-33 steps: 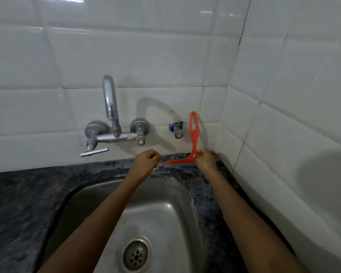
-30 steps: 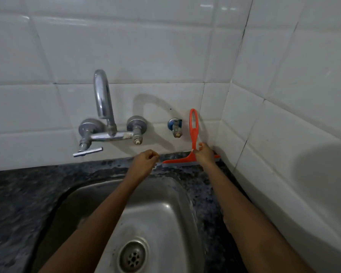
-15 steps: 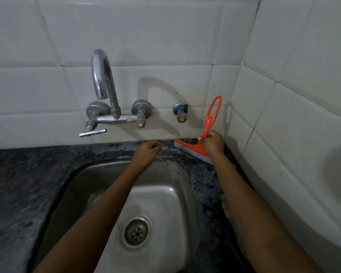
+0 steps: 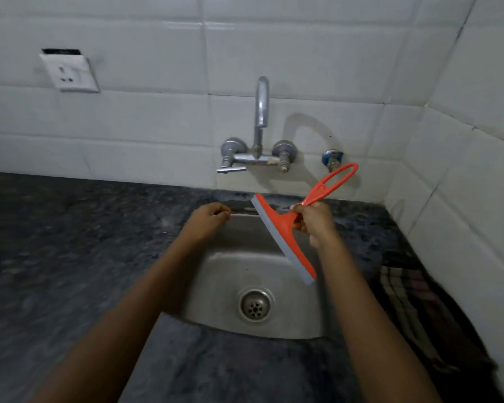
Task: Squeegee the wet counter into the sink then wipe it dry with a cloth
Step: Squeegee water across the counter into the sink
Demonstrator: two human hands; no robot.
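One orange squeegee [image 4: 285,231] hangs above the sink [image 4: 256,274], gripped at its handle by the right hand [image 4: 314,221]. The left hand [image 4: 208,218], loosely curled and holding nothing, hovers over the sink's back-left rim. One checked cloth [image 4: 408,298] lies on the counter [image 4: 70,242] right of the sink.

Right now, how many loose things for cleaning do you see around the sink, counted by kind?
Squeegee: 1, the orange squeegee held in the right hand above the sink.
Cloth: 1, the checked cloth on the counter right of the sink.
Total: 2.
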